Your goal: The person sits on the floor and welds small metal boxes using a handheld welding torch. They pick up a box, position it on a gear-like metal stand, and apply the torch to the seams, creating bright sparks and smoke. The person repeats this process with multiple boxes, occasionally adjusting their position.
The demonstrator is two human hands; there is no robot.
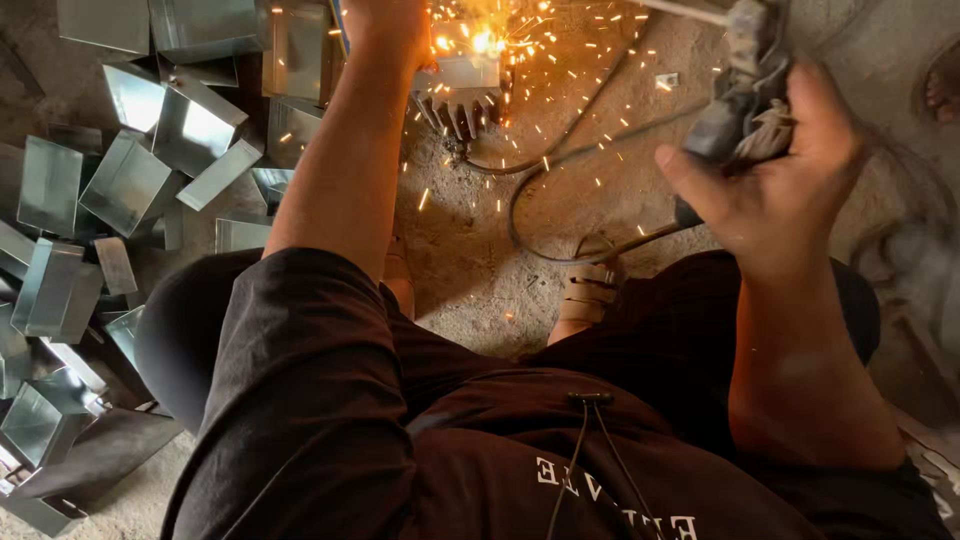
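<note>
My right hand (775,175) is raised at the upper right, closed around a grey cloth-wrapped welding holder (740,115) with a thin rod sticking out past the top edge. My left hand (392,25) reaches forward to the top middle, next to a small metal box piece (462,72) on the ground where bright orange sparks (487,42) fly. Its fingers are cut off by the frame edge and by glare, so its grip is unclear. A dark cable (560,170) loops across the ground from the holder.
Several folded sheet-metal boxes (125,180) lie piled on the left. I squat in black clothes over a dusty concrete floor (470,270), with a sandalled foot (590,290) in the middle. Another person's bare foot (942,85) shows at the far right edge.
</note>
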